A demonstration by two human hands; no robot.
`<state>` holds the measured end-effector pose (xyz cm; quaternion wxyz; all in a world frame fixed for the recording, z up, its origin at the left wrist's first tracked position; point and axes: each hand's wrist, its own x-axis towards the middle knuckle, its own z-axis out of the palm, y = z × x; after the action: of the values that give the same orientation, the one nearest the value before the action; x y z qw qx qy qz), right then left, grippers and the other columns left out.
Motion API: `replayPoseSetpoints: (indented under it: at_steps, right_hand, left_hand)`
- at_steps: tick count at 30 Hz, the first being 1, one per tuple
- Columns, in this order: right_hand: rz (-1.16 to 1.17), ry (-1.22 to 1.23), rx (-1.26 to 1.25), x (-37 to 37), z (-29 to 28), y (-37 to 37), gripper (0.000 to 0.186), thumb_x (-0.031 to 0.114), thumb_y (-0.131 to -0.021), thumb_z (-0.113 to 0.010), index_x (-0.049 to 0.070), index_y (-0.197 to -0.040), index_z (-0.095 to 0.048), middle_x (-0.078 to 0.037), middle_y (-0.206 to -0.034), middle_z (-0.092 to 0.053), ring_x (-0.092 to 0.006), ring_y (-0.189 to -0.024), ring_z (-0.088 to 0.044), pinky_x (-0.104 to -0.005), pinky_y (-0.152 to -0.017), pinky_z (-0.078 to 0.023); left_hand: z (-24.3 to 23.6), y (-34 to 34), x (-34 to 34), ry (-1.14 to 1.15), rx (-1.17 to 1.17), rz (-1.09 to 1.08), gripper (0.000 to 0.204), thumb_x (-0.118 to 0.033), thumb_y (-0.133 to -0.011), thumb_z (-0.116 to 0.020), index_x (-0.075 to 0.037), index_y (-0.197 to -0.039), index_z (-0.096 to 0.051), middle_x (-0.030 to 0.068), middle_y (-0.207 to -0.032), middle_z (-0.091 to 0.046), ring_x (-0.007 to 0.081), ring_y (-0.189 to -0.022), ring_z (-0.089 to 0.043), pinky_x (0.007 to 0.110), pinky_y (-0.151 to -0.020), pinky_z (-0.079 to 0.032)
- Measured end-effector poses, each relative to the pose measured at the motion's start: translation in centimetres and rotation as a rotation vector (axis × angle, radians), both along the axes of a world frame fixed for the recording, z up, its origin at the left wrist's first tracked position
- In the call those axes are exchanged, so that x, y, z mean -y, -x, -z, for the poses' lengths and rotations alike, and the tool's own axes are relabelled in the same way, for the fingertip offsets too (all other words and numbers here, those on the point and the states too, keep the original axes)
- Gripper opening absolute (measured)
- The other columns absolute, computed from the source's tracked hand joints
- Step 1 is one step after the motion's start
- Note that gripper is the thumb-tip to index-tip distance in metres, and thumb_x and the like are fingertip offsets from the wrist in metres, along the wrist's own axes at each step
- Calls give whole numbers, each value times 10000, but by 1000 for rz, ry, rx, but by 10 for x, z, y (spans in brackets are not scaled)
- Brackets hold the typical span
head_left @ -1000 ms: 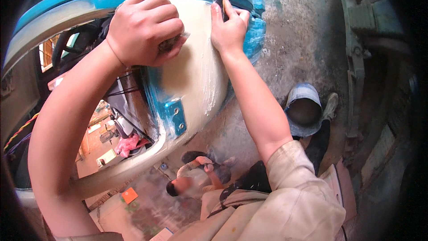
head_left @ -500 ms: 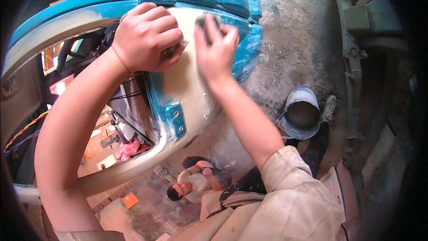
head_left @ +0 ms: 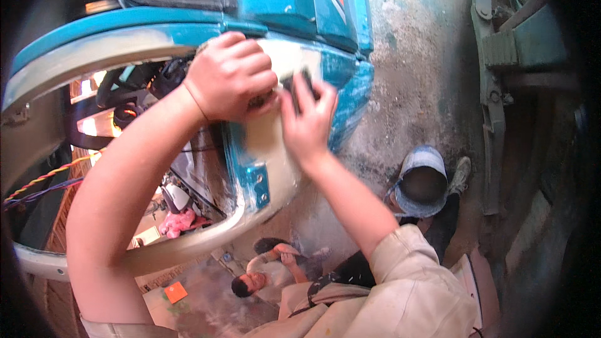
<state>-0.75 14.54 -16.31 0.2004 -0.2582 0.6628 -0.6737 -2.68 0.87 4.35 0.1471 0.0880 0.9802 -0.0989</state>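
The right grip point(head_left: 308, 122) partly hides a blurred dark block point(head_left: 288, 82).

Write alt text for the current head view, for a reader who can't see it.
The person's right hand holds a dark pad against a cream patch on a blue vehicle body, with the left hand closed around a partly hidden wad beside it. To the right is a pale bucket; another person is below.
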Motion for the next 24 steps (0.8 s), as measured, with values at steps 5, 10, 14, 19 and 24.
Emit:
replayPoseSetpoints:
  at_steps: [5,10,14,19,24]
  right_hand:
    - [36,-63,41,6,12,31,500,274,-956,-799,66,-1404,-718,-211,-1199,-567,-372,-1137,-545,-450,-1042,-456]
    - [33,-144,301,66,51,54,538,396,-997,-747,81,-1431,-702,-231,-1221,-579,-391,-1161,-548,-479,-1072,-448]
    - [20,-64,313,18,58,40,523,318,-1012,-755,74,-1465,-663,-199,-1210,-590,-328,-1138,-582,-420,-1046,-487]
    - [-36,-97,482,-88,74,42,517,330,-1054,-705,81,-1501,-628,-184,-1273,-578,-296,-1167,-577,-398,-1066,-471]
    - [-180,-198,334,-198,80,59,498,291,-1030,-735,96,-1480,-651,-174,-1299,-557,-299,-1193,-577,-399,-1071,-468]
  left_hand:
    - [9,12,-7,-22,-32,4,238,-331,-782,-791,-169,-773,-617,9,-829,-627,219,-862,-663,397,-844,-524]
    - [0,9,-10,11,-39,-15,208,-310,-787,-786,-178,-766,-626,5,-824,-628,213,-861,-664,393,-831,-524]
    - [2,0,-8,45,-27,-50,236,-346,-796,-778,-181,-754,-613,4,-845,-628,215,-874,-656,391,-837,-511]
    - [23,21,-5,246,119,-108,247,-405,-806,-751,-172,-786,-671,11,-879,-684,229,-929,-672,406,-819,-503]
    - [82,40,-8,481,127,-271,245,-414,-919,-664,-188,-854,-733,15,-920,-713,230,-952,-682,440,-814,-501]
